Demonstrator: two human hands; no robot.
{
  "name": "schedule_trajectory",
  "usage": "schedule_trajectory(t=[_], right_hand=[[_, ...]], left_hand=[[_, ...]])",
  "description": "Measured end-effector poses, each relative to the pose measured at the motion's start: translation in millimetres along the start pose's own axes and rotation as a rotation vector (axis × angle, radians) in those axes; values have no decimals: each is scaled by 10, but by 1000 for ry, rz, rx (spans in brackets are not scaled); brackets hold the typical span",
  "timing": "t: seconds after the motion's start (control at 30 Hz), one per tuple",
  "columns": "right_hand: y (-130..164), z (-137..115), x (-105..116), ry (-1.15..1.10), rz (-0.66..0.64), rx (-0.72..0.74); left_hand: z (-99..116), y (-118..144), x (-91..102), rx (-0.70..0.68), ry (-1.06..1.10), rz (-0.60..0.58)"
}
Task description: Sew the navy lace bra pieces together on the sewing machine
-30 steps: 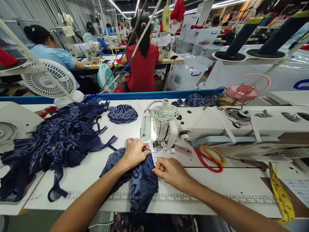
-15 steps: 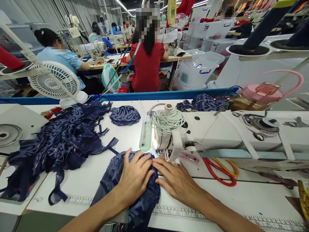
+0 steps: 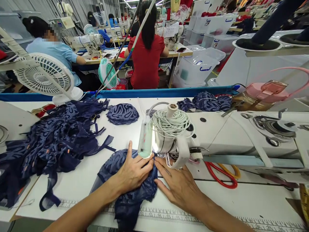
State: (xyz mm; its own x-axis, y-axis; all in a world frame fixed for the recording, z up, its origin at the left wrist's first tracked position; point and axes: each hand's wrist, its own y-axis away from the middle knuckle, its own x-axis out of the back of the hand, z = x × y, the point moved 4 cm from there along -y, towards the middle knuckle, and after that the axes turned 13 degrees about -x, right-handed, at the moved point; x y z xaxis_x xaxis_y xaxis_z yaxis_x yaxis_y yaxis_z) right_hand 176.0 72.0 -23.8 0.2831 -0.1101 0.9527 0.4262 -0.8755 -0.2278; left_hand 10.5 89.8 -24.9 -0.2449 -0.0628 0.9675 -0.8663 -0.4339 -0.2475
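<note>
A navy patterned lace fabric piece (image 3: 113,167) lies under my left hand (image 3: 134,169), its sheer lower end hanging toward the table's front edge. That hand rests on the cloth with one finger raised and the other fingertips by the sewing machine's (image 3: 171,135) presser foot. My right hand (image 3: 180,180) lies flat with fingers stretched, its fingertips at the cloth's right edge, close to the foot. The thumb there is spread away. A lit pale-green lamp (image 3: 145,138) partly covers the stitching area, so the needle is hidden.
To the left is a heap of navy lace pieces (image 3: 55,138); a stacked lace cup (image 3: 122,113) sits behind the work. Red-handled scissors (image 3: 223,178) lie under the machine arm. A white fan (image 3: 45,75) and a pink-lidded bottle (image 3: 263,93) stand farther back. Co-workers sit ahead.
The cloth has shifted and bunched, its lower end swinging left. My left hand has moved slightly, its raised finger now more upright. The camera view has moved a little closer.
</note>
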Motion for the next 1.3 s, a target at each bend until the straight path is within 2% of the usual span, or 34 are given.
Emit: schedule_trajectory(t=[0.2, 0.5, 0.8, 0.9, 1.0, 1.1, 1.2, 1.3], right_hand=[[-1, 47, -21, 7, 57, -33], [-15, 81, -70, 23, 49, -66], [-11, 101, -94, 18, 62, -57], [-15, 115, -81, 12, 65, -57], [-15, 148, -8, -43, 85, -12], [-9, 163, 92, -144, 61, 127], [-8, 169, 154, -154, 50, 208], [-9, 147, 159, -128, 111, 223]], left_hand=[[-73, -43, -12, 21, 36, 35], [-84, -52, -17, 55, 25, 102], [-93, -52, -69, 47, -6, 74], [-108, -79, -17, 62, 1, 60], [-16, -107, 121, 98, 27, 41], [214, -98, 201, 95, 99, 1], [390, -44, 138, 72, 30, 28], [392, 13, 25, 24, -108, 138]])
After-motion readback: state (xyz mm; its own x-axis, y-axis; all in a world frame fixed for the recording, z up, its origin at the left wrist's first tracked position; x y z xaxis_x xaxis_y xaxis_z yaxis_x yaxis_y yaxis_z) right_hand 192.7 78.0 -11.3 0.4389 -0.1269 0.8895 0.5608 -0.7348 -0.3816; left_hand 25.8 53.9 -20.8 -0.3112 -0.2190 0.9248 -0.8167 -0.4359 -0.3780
